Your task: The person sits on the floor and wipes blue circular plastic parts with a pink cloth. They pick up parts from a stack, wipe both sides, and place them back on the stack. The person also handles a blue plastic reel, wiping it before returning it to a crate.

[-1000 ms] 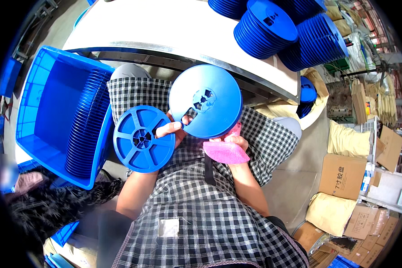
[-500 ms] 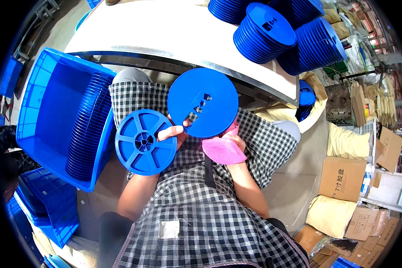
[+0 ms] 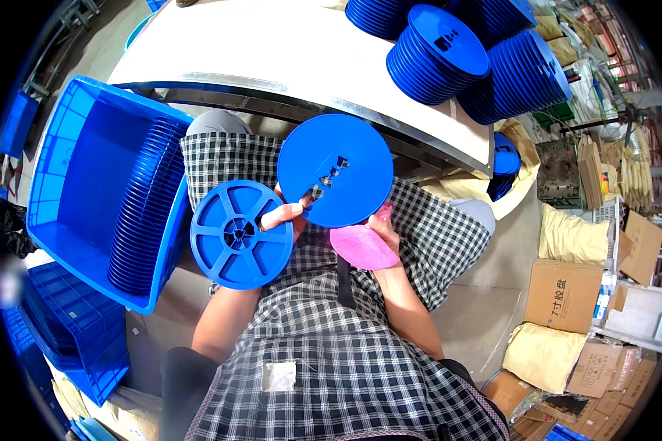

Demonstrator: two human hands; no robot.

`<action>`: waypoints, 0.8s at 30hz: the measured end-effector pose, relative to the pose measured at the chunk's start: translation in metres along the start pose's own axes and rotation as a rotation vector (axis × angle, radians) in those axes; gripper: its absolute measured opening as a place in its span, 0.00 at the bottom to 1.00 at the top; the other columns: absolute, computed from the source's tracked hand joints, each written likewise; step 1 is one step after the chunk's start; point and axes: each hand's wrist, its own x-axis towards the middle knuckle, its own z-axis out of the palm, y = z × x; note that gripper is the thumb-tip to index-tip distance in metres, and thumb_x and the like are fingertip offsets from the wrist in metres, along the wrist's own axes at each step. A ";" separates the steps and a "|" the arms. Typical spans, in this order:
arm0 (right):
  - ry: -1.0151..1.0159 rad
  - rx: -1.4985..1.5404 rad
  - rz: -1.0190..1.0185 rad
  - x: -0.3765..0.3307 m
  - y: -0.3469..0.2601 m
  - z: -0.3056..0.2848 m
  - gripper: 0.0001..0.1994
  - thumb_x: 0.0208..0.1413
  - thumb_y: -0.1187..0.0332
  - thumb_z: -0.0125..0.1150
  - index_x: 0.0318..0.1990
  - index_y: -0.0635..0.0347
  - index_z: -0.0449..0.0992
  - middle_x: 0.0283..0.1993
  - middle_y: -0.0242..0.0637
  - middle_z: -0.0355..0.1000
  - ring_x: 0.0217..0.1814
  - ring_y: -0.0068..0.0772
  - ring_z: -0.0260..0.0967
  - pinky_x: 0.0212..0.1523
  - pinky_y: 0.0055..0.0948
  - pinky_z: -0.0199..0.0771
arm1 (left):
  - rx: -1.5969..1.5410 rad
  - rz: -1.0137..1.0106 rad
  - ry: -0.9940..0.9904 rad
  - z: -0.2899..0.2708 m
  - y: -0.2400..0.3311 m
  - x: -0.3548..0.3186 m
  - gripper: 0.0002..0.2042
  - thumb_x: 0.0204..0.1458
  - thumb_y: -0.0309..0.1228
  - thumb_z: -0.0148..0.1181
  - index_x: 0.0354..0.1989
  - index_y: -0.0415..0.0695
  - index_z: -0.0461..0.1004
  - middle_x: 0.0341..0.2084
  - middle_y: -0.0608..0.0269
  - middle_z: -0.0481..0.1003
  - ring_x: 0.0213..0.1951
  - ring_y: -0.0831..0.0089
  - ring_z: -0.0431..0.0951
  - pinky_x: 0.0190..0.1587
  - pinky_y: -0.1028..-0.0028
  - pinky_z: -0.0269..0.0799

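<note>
Two Blue Reel Parts Held Above the Lap

While the checked apron [image 3: 346,367] fills the near view, a spoked blue reel [image 3: 232,234] is held over the lap by the left hand [image 3: 281,217], its grip pinched on the reel's right rim with the fingers laid across the face. Just beside it, a solid blue disc [image 3: 335,170] with small slots near its middle is held up at its lower edge; the left fingertips touch that edge too. The right hand [image 3: 382,231] is closed around a pink cloth [image 3: 362,248] beneath the disc.

Both parts are judged light, stiff and thin, of smooth plastic likely to slip or flex if squeezed flat; the rim or hub is the surer hold.

Farther left, a blue crate [image 3: 73,169] holds a row of discs on edge. Beyond the knees, stacks of blue discs [image 3: 438,55] are carried on the white desk [image 3: 272,44].
</note>
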 end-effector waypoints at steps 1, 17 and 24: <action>0.003 -0.028 -0.011 0.002 -0.001 0.004 0.34 0.57 0.62 0.65 0.68 0.62 0.57 0.57 0.39 0.71 0.53 0.31 0.75 0.54 0.31 0.76 | 0.027 0.002 0.021 0.003 0.002 -0.001 0.18 0.51 0.33 0.69 0.49 0.44 0.72 0.42 0.65 0.74 0.49 0.72 0.73 0.58 0.67 0.65; 0.032 -0.071 -0.022 0.002 0.001 0.014 0.33 0.53 0.65 0.65 0.66 0.64 0.60 0.57 0.42 0.71 0.52 0.32 0.76 0.51 0.31 0.79 | 0.356 -0.002 0.308 0.030 0.016 -0.022 0.15 0.52 0.36 0.69 0.46 0.44 0.79 0.31 0.69 0.77 0.34 0.78 0.75 0.43 0.77 0.72; 0.023 -0.009 0.012 0.004 0.002 0.012 0.36 0.55 0.64 0.64 0.69 0.63 0.55 0.58 0.43 0.70 0.55 0.37 0.75 0.53 0.34 0.79 | 0.393 0.021 0.174 0.003 0.002 -0.023 0.12 0.54 0.39 0.68 0.39 0.45 0.79 0.33 0.69 0.76 0.35 0.77 0.74 0.46 0.76 0.70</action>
